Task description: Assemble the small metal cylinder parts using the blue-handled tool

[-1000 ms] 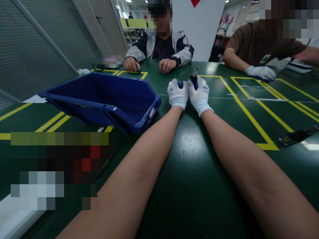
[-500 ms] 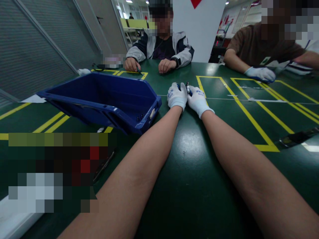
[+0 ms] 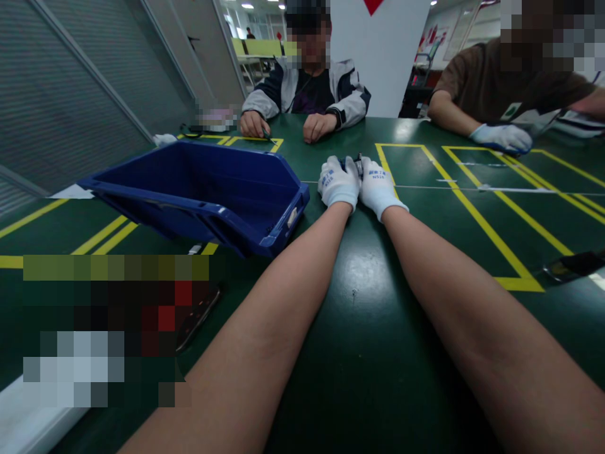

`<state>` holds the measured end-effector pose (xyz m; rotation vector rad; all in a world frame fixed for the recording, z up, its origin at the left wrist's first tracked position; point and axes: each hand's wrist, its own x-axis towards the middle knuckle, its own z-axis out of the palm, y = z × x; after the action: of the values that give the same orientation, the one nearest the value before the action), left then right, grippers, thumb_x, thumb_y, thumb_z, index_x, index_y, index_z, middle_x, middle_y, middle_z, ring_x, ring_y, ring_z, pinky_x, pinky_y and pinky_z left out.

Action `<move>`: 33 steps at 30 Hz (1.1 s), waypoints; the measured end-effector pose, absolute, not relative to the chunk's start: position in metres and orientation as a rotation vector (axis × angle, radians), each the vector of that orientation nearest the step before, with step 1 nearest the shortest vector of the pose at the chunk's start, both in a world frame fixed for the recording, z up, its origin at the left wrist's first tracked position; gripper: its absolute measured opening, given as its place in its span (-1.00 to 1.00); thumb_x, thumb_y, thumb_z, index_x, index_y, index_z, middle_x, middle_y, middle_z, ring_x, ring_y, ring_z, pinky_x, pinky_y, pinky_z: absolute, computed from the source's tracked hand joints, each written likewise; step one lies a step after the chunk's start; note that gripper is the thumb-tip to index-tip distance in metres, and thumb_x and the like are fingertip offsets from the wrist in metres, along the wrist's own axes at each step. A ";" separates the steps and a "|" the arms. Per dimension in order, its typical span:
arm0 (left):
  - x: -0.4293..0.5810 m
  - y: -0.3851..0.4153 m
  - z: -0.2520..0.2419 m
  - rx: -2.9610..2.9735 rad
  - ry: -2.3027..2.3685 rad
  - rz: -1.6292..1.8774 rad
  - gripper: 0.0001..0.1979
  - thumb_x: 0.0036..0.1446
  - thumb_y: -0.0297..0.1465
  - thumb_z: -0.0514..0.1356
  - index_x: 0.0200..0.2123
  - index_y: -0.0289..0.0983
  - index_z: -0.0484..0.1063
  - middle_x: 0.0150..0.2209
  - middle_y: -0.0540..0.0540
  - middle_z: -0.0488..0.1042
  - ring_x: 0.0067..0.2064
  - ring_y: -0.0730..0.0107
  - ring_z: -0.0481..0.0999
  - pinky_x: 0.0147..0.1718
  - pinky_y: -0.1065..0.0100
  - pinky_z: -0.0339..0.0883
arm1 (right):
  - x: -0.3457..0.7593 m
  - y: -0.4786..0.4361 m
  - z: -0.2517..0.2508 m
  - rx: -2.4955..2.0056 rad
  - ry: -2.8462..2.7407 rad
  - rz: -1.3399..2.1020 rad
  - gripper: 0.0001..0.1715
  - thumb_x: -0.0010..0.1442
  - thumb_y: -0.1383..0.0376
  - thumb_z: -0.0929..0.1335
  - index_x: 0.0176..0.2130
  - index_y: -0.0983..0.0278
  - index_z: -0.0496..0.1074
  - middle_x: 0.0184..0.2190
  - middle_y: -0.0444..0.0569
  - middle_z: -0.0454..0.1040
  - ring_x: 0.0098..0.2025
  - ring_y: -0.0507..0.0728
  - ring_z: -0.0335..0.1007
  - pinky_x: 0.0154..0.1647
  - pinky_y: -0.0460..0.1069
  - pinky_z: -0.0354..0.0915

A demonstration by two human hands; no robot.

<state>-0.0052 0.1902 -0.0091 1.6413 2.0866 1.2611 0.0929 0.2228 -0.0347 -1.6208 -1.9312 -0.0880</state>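
Note:
Both my hands wear white gloves with blue print and meet over the middle of the table. My left hand [image 3: 339, 181] has its fingers closed round the left side of a small dark and silvery metal part [image 3: 359, 165]. From the other side my right hand [image 3: 377, 184] grips the same part, its fingers mostly hidden behind the glove's back. Only a sliver of the part shows between the gloves, so its kind cannot be made out. Left of my hands stands a blue plastic bin [image 3: 203, 183] with a few small dark pieces near its front lip.
The green table [image 3: 359, 353] carries yellow tape outlines [image 3: 477, 214]. Across it sits a person in a jacket [image 3: 309, 94], bare hands on the table. At the right, another person's gloved hand [image 3: 503, 137] rests near a tape line. A dark, shiny object [image 3: 574, 266] lies at the right edge.
My gloved hands have drawn slightly closer together, and less of the metal part shows between them. The view has shifted a little.

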 end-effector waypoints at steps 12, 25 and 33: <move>-0.004 0.195 -0.013 1.546 2.275 1.240 -0.60 0.31 -0.23 -0.20 -0.14 -0.31 0.32 -0.11 -0.25 0.38 0.00 0.20 0.40 -0.07 0.24 0.28 | 0.107 0.229 -0.033 -1.841 -1.815 -0.198 -0.03 0.00 0.03 0.37 0.22 0.43 -0.01 0.08 0.34 0.17 0.07 0.44 0.12 0.00 0.34 0.08; -0.020 0.114 -0.006 1.740 2.284 1.114 -0.66 0.27 -0.21 -0.17 -0.09 -0.22 0.27 -0.08 -0.20 0.35 -0.10 0.21 0.42 -0.19 0.25 0.30 | 0.140 0.099 -0.019 -1.698 -1.774 -0.375 -0.35 0.16 0.17 0.22 0.18 0.36 0.13 0.06 0.22 0.25 0.05 0.33 0.16 0.03 0.22 0.10; -0.023 0.038 0.008 2.195 2.053 0.686 -0.67 0.19 -0.32 -0.06 0.02 -0.16 0.24 -0.07 -0.19 0.34 -0.11 0.17 0.44 -0.17 0.23 0.28 | 0.187 -0.035 0.012 -1.821 -1.114 -0.702 -0.16 0.14 0.00 0.24 0.27 0.29 -0.04 0.24 0.23 -0.04 0.24 0.35 -0.10 0.17 0.26 -0.03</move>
<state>-0.0233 0.0380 0.0079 2.1947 2.0532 0.6856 0.1872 -0.0353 0.0123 -1.8209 -1.1144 -0.7019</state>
